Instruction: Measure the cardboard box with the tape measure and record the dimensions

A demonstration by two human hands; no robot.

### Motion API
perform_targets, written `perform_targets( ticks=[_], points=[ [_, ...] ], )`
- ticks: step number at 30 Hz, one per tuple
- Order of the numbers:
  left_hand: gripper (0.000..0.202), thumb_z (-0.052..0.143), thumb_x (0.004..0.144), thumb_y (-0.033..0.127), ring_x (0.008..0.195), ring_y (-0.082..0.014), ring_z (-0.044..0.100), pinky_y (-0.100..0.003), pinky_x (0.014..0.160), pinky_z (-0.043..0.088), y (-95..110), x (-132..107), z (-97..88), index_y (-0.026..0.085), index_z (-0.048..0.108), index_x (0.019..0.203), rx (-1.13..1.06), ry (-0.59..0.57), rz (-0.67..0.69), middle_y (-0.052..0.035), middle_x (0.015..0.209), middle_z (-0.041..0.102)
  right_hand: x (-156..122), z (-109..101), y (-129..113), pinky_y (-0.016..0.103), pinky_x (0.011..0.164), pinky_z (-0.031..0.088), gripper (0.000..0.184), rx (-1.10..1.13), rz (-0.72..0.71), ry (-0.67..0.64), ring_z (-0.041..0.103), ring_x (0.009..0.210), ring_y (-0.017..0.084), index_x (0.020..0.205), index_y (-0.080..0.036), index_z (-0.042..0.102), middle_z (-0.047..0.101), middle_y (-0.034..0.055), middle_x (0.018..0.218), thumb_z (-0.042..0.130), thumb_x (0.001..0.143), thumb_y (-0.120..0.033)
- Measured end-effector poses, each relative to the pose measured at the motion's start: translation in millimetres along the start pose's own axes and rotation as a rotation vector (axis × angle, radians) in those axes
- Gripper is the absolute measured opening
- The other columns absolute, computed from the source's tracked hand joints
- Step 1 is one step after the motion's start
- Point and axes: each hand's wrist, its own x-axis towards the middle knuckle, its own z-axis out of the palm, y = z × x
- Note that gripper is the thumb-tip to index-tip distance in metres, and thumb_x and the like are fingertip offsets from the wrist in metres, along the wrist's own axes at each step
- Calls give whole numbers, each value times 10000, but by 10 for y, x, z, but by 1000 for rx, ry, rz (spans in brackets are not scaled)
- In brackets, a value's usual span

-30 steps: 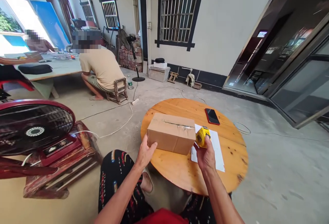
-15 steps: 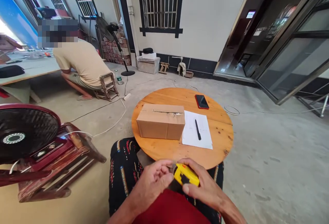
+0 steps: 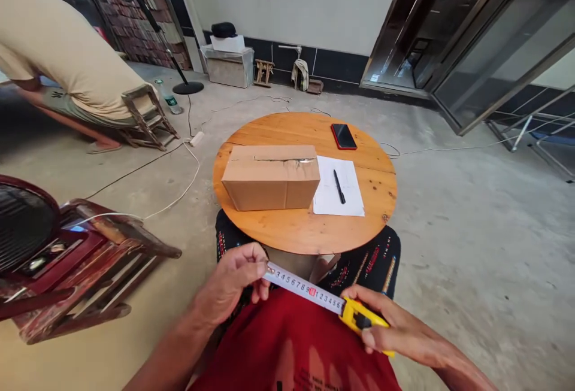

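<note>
My right hand (image 3: 390, 325) is closed around the yellow case of a tape measure (image 3: 362, 318). Its white blade (image 3: 305, 288) is drawn out to the left, numbers facing up, reaching past the red ten mark. At the blade's end, my left hand (image 3: 240, 274) pinches the tip between thumb and forefinger. Both hands are over my lap, in front of the round wooden table (image 3: 287, 232). On that table sits a closed cardboard box (image 3: 272, 178). Beside it lie white paper sheets (image 3: 327, 190) with a black pen (image 3: 339, 186) on top.
A phone with a red edge (image 3: 344, 136) lies at the table's far side. To my left, a dark red fan (image 3: 27, 229) rests on a wooden chair (image 3: 103, 259). Another person (image 3: 67, 61) sits at the upper left. Cables (image 3: 173, 202) run across the floor.
The blade has been pulled out of the case, my left hand going left and my right hand going right and lower. The view has tilted down.
</note>
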Motion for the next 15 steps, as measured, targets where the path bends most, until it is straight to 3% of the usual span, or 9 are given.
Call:
perform_targets(
  ticks=[2, 4, 6, 11, 15],
  points=[
    [367, 773, 677, 443, 434, -97, 537, -173, 404, 376, 161, -33, -137, 161, 539, 673, -38, 19, 27, 3, 516, 611, -85, -27, -50, 339, 847, 482, 610, -97, 14, -20, 606, 973, 238, 1328, -272, 529, 631, 36, 1120, 647, 766, -476],
    [356, 780, 669, 433, 432, -99, 538, -170, 399, 369, 286, -60, -259, 159, 554, 687, -70, 55, 70, 5, 515, 610, -175, -104, -138, 447, 1037, 400, 689, -235, 55, -42, 515, 1230, 325, 1434, -314, 464, 562, 67, 1352, 634, 803, -529],
    [342, 776, 673, 425, 434, -97, 532, -170, 398, 367, 382, -79, -362, 155, 567, 695, -77, 76, 115, 7, 510, 602, -247, -224, -239, 512, 1119, 307, 703, -328, 114, -51, 425, 1338, 372, 1464, -332, 436, 494, 68, 1456, 609, 826, -571],
    [320, 744, 703, 418, 445, -90, 521, -175, 415, 367, 576, -64, -518, 152, 566, 681, 1, 124, 229, 4, 520, 601, -221, -558, -633, 503, 1144, 289, 728, -470, 197, -24, 374, 1387, 391, 1460, -358, 437, 478, 40, 1487, 601, 805, -630],
    [284, 717, 722, 389, 454, -80, 514, -179, 439, 375, 752, 71, -554, 152, 569, 672, 77, 213, 350, 10, 538, 597, -31, -782, -1203, 462, 1100, 373, 699, -575, 131, -31, 453, 1329, 384, 1408, -334, 520, 572, 44, 1393, 588, 791, -654]
  ],
)
